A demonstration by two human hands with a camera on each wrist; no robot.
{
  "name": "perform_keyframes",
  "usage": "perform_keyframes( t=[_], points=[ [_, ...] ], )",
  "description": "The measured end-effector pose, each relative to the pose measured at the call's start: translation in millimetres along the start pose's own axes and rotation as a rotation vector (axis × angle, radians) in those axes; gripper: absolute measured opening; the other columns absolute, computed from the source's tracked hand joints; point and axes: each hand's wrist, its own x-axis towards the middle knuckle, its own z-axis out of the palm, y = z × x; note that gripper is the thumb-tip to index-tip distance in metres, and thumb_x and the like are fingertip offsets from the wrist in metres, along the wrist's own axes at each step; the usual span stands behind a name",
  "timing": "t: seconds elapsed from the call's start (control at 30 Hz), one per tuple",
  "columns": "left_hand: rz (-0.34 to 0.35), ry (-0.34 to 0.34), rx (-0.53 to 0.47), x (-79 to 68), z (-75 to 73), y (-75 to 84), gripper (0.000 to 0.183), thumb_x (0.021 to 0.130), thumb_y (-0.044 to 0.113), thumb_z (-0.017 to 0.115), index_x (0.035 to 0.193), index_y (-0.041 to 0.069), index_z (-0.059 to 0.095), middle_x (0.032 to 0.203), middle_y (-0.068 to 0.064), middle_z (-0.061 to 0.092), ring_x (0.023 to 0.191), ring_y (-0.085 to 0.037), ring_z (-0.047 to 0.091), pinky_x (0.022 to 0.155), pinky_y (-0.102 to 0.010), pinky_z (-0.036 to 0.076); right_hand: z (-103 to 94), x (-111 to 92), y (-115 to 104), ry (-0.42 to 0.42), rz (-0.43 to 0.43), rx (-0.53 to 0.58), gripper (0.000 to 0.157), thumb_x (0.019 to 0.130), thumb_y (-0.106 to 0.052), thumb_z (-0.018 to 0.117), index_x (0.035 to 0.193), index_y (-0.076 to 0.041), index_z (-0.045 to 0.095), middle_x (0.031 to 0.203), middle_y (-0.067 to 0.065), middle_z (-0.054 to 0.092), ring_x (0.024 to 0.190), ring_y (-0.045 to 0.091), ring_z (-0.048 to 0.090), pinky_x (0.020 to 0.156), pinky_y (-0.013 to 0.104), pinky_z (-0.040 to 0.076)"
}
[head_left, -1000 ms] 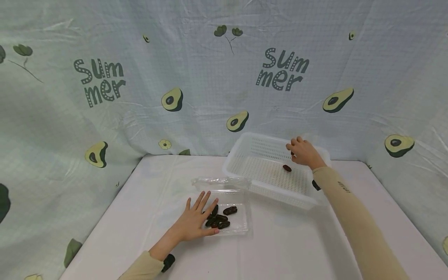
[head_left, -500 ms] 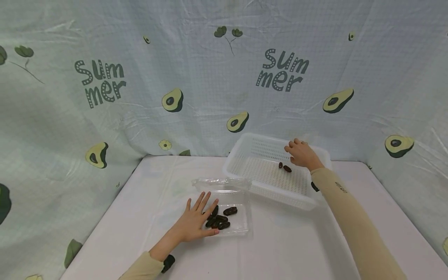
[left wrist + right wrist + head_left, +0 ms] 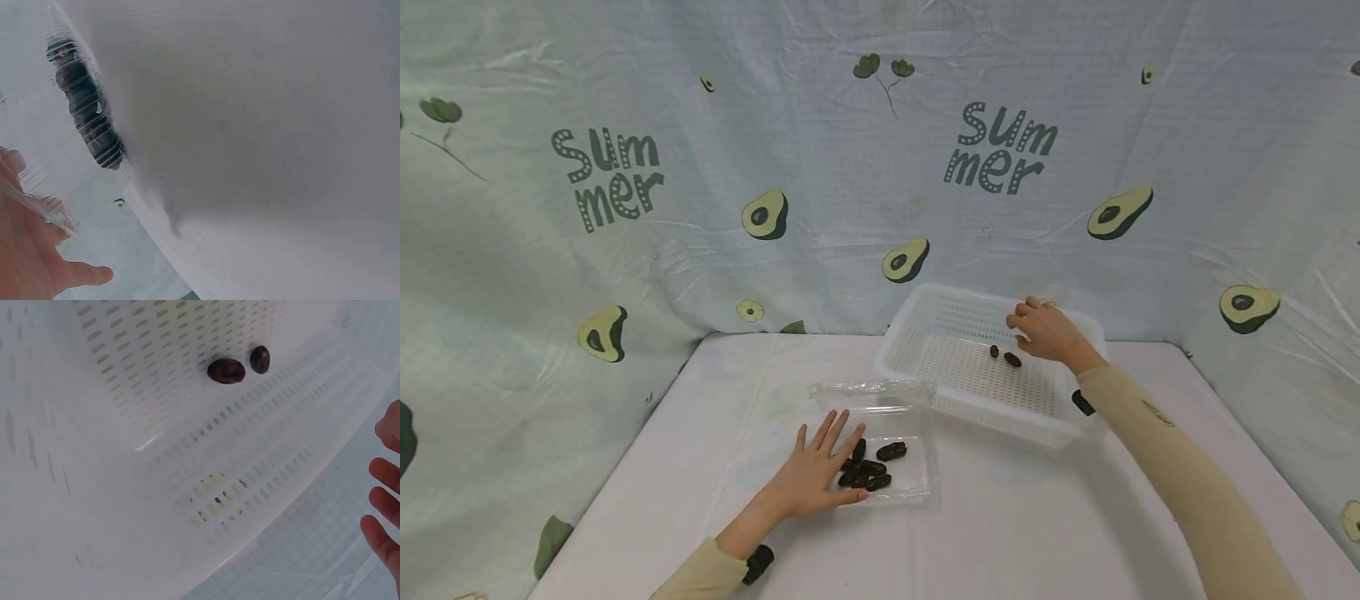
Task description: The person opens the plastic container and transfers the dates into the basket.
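Observation:
With fingers spread, my left hand (image 3: 812, 479) rests at the left side of a clear plastic box (image 3: 917, 483). Inside the box lie several dark brown dates (image 3: 891, 451), some partly hidden under the fingers. The left wrist view shows dates (image 3: 84, 103) through the box's ridged wall. Over the right part of a white perforated basket (image 3: 917, 367) hovers my right hand (image 3: 1051, 333), its fingers loosely bent and nothing between them. Two dates lie apart on the basket floor, a longer date (image 3: 226, 371) and a smaller date (image 3: 260, 359).
The box's clear lid (image 3: 872, 390) stands folded back behind it, close to the basket's front side. Everything sits on a white-covered table (image 3: 1000, 533). A printed curtain (image 3: 820, 125) hangs directly behind and at both sides.
My right hand has let go of a date, which now lies in the basket left of the other one. Since then the hand has shifted only slightly. My left hand stays still.

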Motion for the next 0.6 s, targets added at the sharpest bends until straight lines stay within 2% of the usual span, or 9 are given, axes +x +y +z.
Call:
perform_keyframes(
  t=[0.27, 0.6],
  points=[
    [0.035, 0.060, -0.022, -0.8, -1.4, -3.4, 0.083, 0.081, 0.066, 0.041, 0.144, 0.017, 0.017, 0.150, -0.014, 0.012, 0.138, -0.033, 0.013, 0.098, -0.066, 0.019, -9.3, -5.5, -11.9, 0.103, -0.050, 0.118, 0.013, 0.074, -0.006, 0.067, 0.085, -0.009, 0.060, 0.080, 0.006, 0.056, 0.074, 0.020, 0.046, 0.062, 0.033, 0.043],
    [0.084, 0.104, -0.010, -6.5, -4.8, -12.1, 0.084, 0.078, 0.062, 0.050, 0.144, 0.020, 0.018, 0.150, -0.010, 0.017, 0.138, -0.027, 0.015, 0.099, -0.063, 0.021, -27.2, -2.3, -28.9, 0.225, -0.153, 0.133, 0.018, 0.070, -0.005, 0.071, 0.085, -0.008, 0.061, 0.081, 0.005, 0.057, 0.076, 0.020, 0.049, 0.066, 0.033, 0.044]
  ],
)
